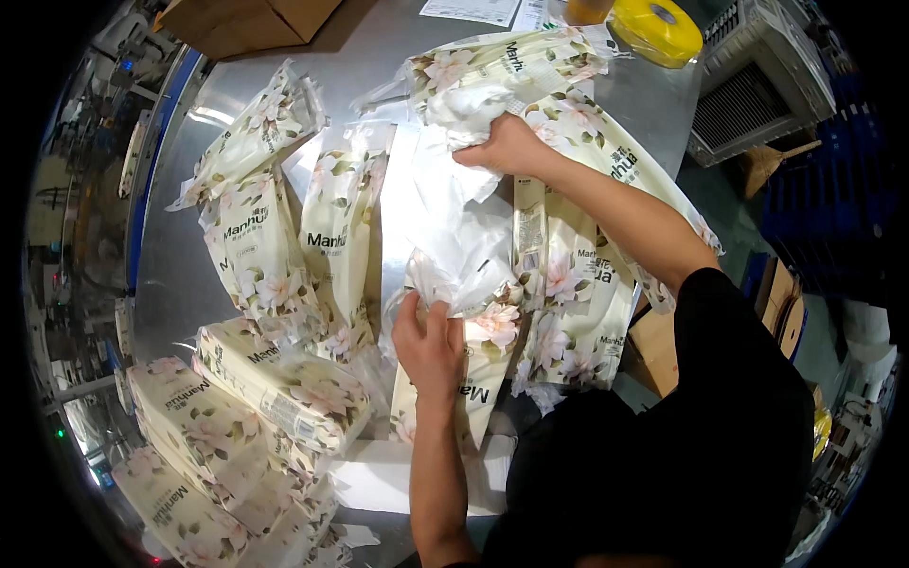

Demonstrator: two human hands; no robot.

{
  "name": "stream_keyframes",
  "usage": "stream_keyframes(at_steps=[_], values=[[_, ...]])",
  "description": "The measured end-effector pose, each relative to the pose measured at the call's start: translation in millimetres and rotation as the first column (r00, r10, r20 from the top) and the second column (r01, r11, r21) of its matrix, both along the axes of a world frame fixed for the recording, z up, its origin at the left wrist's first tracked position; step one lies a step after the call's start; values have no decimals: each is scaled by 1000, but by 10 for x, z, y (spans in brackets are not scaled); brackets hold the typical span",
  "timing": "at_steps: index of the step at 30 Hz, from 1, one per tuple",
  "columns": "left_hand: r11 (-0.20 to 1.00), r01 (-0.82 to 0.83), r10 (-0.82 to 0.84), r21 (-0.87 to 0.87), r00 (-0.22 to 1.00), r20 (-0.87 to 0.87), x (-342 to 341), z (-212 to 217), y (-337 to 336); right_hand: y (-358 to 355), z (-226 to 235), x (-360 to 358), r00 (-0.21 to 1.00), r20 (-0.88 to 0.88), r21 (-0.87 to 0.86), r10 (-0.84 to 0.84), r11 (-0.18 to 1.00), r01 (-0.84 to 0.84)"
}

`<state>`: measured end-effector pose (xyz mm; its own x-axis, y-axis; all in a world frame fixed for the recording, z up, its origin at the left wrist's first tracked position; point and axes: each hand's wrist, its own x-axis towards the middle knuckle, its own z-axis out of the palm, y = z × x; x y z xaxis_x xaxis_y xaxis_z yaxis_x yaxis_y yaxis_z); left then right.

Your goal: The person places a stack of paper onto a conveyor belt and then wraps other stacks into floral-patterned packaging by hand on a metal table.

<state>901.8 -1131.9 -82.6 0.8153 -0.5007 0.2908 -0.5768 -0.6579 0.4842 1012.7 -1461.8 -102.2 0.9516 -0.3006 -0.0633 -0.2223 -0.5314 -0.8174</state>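
Observation:
My right hand [507,148] is closed around a crumpled bunch of white tissue [464,204], which stretches down the middle of the metal table. Nearer to me, my left hand [428,343] grips the open end of a cream, flower-printed plastic wrapper [492,327], where the tissue meets it. What lies under the left fingertips is partly hidden. Beyond my right hand lies another floral wrapper [530,62], loose and crinkled. A floral tissue pack [343,237] lies just left of the white tissue, and another pack [559,312] lies to its right.
Several floral packs [204,426] are piled at the near left. A white tissue block [379,478] lies by my left forearm. At the back are a cardboard box [251,24] and a yellow tape roll [656,28]. A grey vented machine [762,85] stands beyond the table's right edge.

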Motion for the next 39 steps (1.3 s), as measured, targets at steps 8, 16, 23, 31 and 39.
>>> stream_keyframes(at_steps=[8, 16, 23, 31, 39], values=[[998, 49, -46, -31, 994, 95, 33, 53, -78, 145, 184, 7, 989, 88, -556, 117, 830, -48], [996, 73, -66, -58, 991, 113, 51, -23, -48, 800, 673, -552, 493, 70, -205, 867, 496, -844], [904, -302, 140, -303, 878, -457, -6, -63, -124, 1109, 460, -593, 252, -513, 5, 820, 297, -955], [1000, -4, 3, -27, 999, -47, -21, 6, -36, 582, 684, -340, 548, -215, -97, 809, 541, -836], [994, 11, -10, -108, 1000, 10, -19, -58, -29, -28, 975, -104, 820, 536, -734, 203, 592, 333]])
